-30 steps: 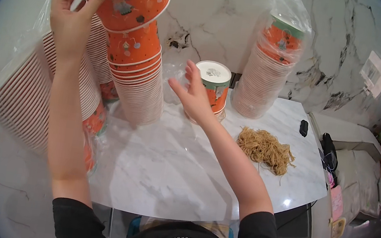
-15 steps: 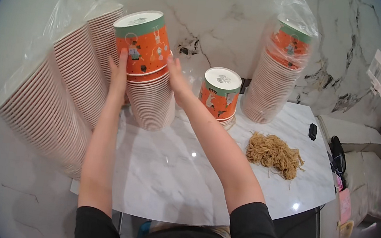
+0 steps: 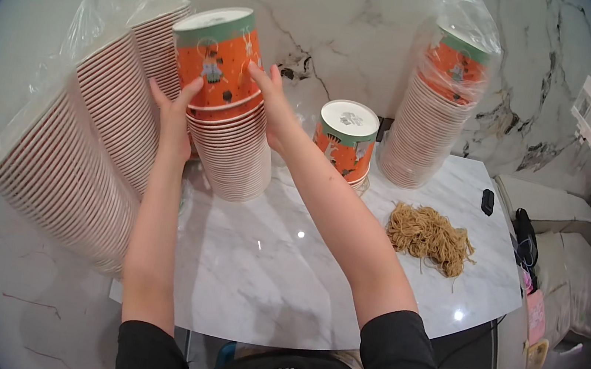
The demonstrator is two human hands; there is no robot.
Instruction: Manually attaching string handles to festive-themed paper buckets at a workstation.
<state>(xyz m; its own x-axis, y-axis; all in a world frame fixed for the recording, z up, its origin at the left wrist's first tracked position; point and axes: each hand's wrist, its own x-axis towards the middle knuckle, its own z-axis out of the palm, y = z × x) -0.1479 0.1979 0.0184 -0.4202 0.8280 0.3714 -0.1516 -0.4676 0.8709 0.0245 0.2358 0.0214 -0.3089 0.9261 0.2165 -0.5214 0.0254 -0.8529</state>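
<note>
An upside-down orange paper bucket (image 3: 218,62) with a green band and small printed figures tops a tall stack of nested paper buckets (image 3: 232,157). My left hand (image 3: 176,116) presses its left side, thumb on the front and fingers spread toward the back. On the other side my right hand (image 3: 273,111) grips it, thumb on the printed front; its other fingers are partly hidden behind. The top bucket leans slightly left, and a strip of another orange bucket shows under its rim. Below that, the stack's white rims stand close together on the marble-patterned table (image 3: 253,276).
Long plastic-wrapped bucket stacks (image 3: 65,176) lean at the left. Right of my hands stands a short bucket stack (image 3: 346,143), then a tall wrapped stack (image 3: 427,120). A heap of tan string (image 3: 430,238) and a small black object (image 3: 487,202) lie on the table's right side.
The top bucket has shifted slightly up and left, showing more orange beneath its rim. My right thumb has come onto its front, and my left hand has moved a little left.
</note>
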